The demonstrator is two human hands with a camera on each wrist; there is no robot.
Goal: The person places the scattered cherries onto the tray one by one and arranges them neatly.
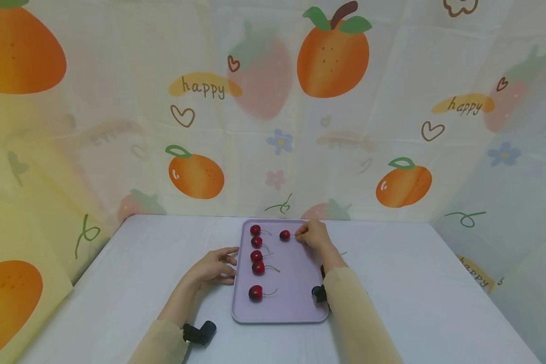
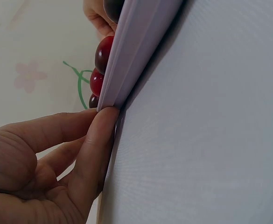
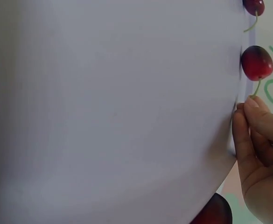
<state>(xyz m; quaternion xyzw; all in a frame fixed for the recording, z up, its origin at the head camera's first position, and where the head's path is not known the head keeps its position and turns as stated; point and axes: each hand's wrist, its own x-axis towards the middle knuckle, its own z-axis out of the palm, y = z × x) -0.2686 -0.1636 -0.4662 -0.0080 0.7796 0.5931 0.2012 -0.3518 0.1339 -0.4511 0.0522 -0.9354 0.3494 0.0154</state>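
Note:
My right hand (image 1: 315, 235) pinches the stem of a dark red cherry (image 1: 284, 235) between thumb and fingertips, over the upper right of a lilac tray (image 1: 291, 293). The right wrist view shows the same cherry (image 3: 257, 63) with its stem running down to the fingertips. Along the tray's left side, several cherries (image 1: 256, 293) form a column, stems towards the right; a wider gap sets the nearest one apart. My left hand (image 1: 214, 265) rests its fingertips on the tray's left edge, and the left wrist view shows the thumb (image 2: 99, 130) against the rim.
A white table surrounds the tray. Right of the right forearm a green stem (image 1: 343, 253) pokes out; a dark red cherry (image 3: 215, 210) shows low in the right wrist view. Behind the table hangs a fruit-printed cloth (image 1: 273, 167). Black wrist cameras (image 1: 201, 332) are worn on both arms.

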